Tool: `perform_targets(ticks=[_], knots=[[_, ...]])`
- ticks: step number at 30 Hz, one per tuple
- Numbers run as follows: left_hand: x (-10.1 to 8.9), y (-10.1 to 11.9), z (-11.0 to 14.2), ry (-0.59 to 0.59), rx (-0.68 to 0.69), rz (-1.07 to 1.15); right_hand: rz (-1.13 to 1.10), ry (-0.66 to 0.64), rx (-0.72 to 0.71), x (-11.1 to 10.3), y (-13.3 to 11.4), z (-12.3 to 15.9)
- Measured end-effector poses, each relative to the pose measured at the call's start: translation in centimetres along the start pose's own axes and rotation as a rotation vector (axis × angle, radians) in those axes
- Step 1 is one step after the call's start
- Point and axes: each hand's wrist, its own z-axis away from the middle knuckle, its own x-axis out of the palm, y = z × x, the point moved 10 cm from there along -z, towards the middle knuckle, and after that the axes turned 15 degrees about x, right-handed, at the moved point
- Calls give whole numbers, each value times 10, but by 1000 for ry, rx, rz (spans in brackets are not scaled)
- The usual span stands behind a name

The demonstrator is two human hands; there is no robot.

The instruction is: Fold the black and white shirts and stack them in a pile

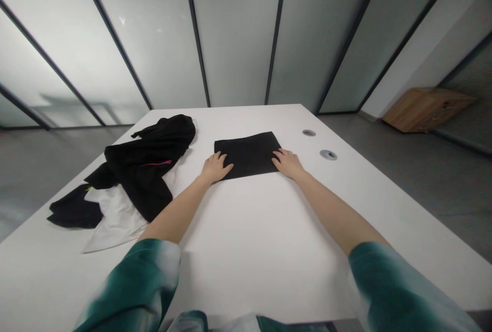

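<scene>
Head view shows a folded black cloth [249, 153] lying flat toward the far middle of the white bench [265, 245]. At its left edge, near the front corner, the left hand [217, 168] rests palm down, its grip wide, thumb and fingers spread on the fabric. The right hand [288, 162] presses the right edge likewise, its grip wide too and clenched on nothing. Both forearms run back to green-and-white sleeves [140, 283]. Apart from the cloth, to the left, a rumpled black garment [154, 150] with a pink streak lies partly over a white garment [117, 214]; a dark garment [77, 210] sits beside them. Two round grommets [328, 155] are set at right. Beyond stand frosted panels [238, 35] and a wooden cabinet [418, 109].
</scene>
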Motion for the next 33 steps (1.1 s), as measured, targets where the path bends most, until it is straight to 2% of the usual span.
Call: perform_targets(ticks=[2, 5, 7, 9, 12, 17, 20, 24, 26, 30, 33], knots=[[2, 1, 4, 17, 34, -4, 8, 43, -24, 3, 1, 5], [-5, 11, 7, 61, 170, 19, -25, 142, -101, -9, -2, 10], [-7, 22, 7, 46, 273, 26, -57, 176, -158, -18, -7, 14], [-4, 30, 8, -3, 314, 27, -84, 176, -200, -22, -14, 17], [-1, 34, 7, -26, 276, -2, -88, 157, -243, -22, -24, 21], [-16, 31, 10, 79, 90, -105, -66, 150, -249, -19, -27, 23], [-24, 38, 10, 106, 108, -19, -54, 152, -225, -20, -23, 21], [-36, 40, 13, 220, 165, 66, -56, 130, -221, -18, -22, 20], [-31, 35, 13, 196, 156, 23, -66, 109, -220, -16, -22, 19], [-8, 26, 11, 58, 172, 22, -93, 53, -225, -8, -22, 18], [-3, 22, 9, 36, 175, 25, -87, 27, -219, -1, -20, 17]])
